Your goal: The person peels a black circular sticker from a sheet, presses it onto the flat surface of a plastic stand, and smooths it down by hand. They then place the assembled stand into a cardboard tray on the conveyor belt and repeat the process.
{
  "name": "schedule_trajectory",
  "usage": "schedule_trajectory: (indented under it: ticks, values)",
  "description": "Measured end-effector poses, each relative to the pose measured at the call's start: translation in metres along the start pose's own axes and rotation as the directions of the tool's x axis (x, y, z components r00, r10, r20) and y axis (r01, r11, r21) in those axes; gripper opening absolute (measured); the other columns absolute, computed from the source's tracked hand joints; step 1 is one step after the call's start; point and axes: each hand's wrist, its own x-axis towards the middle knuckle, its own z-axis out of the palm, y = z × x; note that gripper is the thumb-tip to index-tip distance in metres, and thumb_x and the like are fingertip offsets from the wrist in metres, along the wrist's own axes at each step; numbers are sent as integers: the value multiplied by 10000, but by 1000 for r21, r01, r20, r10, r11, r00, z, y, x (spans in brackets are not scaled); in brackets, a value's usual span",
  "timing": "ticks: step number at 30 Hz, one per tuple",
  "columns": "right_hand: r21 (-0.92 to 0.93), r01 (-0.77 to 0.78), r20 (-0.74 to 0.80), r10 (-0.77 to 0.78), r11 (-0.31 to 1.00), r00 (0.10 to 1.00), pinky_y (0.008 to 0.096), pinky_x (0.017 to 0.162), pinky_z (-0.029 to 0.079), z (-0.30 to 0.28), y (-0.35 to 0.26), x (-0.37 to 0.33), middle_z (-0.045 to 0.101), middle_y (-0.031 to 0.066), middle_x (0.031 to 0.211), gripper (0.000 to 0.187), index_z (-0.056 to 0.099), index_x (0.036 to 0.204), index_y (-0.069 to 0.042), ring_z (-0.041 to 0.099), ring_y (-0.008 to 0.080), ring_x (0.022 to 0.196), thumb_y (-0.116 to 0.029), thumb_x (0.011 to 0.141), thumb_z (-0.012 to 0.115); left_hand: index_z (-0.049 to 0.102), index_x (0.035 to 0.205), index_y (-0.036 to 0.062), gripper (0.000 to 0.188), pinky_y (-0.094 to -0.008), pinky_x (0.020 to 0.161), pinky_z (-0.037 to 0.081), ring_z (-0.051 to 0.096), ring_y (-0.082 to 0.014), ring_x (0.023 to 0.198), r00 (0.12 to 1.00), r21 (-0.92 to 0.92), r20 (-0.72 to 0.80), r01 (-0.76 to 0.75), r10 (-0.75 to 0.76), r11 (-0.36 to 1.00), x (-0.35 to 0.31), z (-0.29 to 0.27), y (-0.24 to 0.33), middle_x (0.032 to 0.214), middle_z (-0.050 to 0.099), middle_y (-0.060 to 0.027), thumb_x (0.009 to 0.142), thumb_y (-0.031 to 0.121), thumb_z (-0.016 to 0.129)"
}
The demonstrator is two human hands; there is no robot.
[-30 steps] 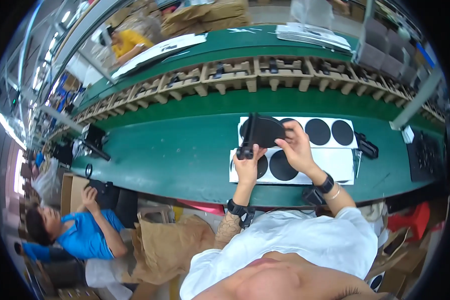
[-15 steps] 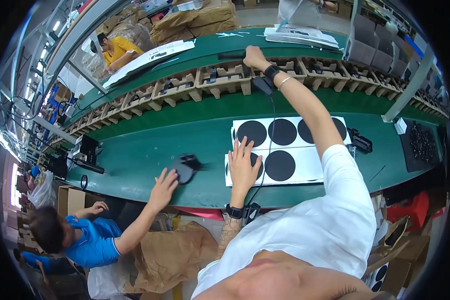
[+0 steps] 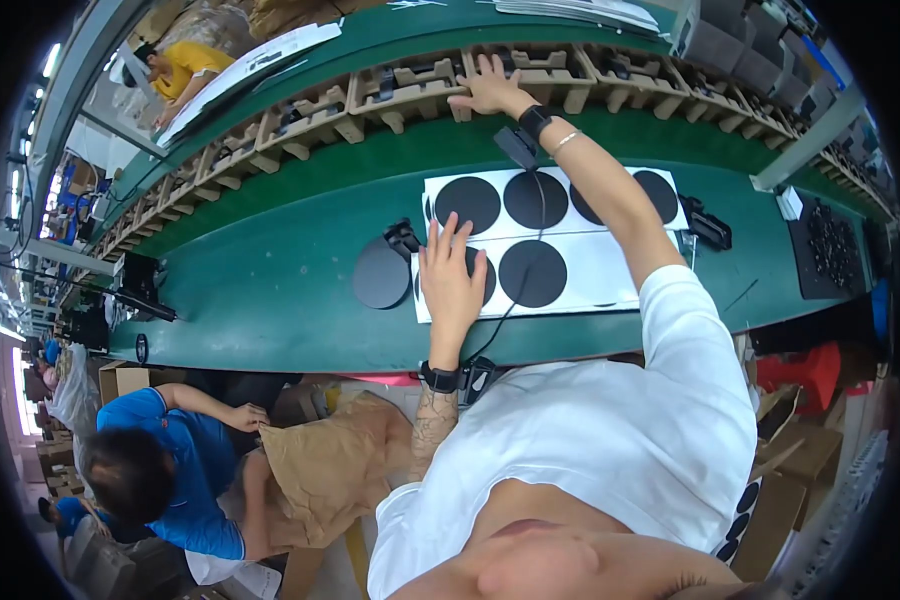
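My left hand (image 3: 452,285) lies with fingers spread on the left part of the white sheets (image 3: 600,262), partly covering one of their large black discs (image 3: 533,273). Just left of it, a flat black round piece with a black bracket (image 3: 382,272) rests on the green bench. My right arm reaches across to the row of moulded brown pulp trays. There my right hand (image 3: 490,88) is open over a tray (image 3: 545,68), fingers apart, with nothing visible in its grasp. A black box on a cable (image 3: 517,147) hangs by that wrist.
A black clamp-like part (image 3: 708,225) sits right of the sheets. Farther right is a dark mat with small black pieces (image 3: 830,245). A metal post (image 3: 810,140) rises at the bench's right. At lower left, a co-worker in blue (image 3: 180,470) is beside brown paper (image 3: 335,465).
The dark elongated thing my right hand held has left its grasp, and the fingers have opened. The co-worker's hand has withdrawn from the round black piece, now beside my left hand. The view has shifted.
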Motion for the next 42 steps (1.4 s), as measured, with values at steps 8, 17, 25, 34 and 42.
schedule_trajectory:
  ticks: [8,17,25,34,42]
  values:
    - [447,179,283,-328,876,901,395,906,390,-75,-73,-201,569,112,1006,209,646,877,-32,478,283,1050,12,704,538,559,1206,96,348,-533,1038,298,348,-331,1321,1000,19,-27,9,-9,1000,-2,-9,-18,1372,458,-79,869,180,556]
    - [336,339,-44,-345,879,937,421,931,368,-43,-79,-250,535,122,1011,270,631,871,-19,471,318,1055,98,651,527,574,1200,107,321,-487,1049,301,363,-324,1312,1000,26,-26,13,-12,1000,-6,-8,-26,1356,480,-70,887,141,512]
    - [364,342,-171,-299,866,939,367,861,404,-44,-89,-250,491,140,1011,186,528,821,-24,494,294,968,85,671,527,577,1176,98,299,-499,1038,315,376,-335,1301,998,-34,-58,24,-26,999,-3,-17,-32,1345,486,-78,887,138,511]
    - [859,356,-502,469,368,726,316,772,463,-31,-59,-255,483,83,921,116,456,822,-67,511,179,824,32,760,456,591,1148,72,405,-431,1018,351,392,-372,1271,837,-286,-531,-30,-132,958,-45,-37,-86,1288,513,-164,744,46,616]
    - [804,487,-595,463,342,657,379,852,497,-45,-111,-267,516,99,924,163,459,933,-54,549,205,893,25,793,430,532,1238,130,763,-450,1028,334,387,-400,1186,995,120,16,98,-101,988,-71,-144,-159,1298,434,-194,515,165,773]
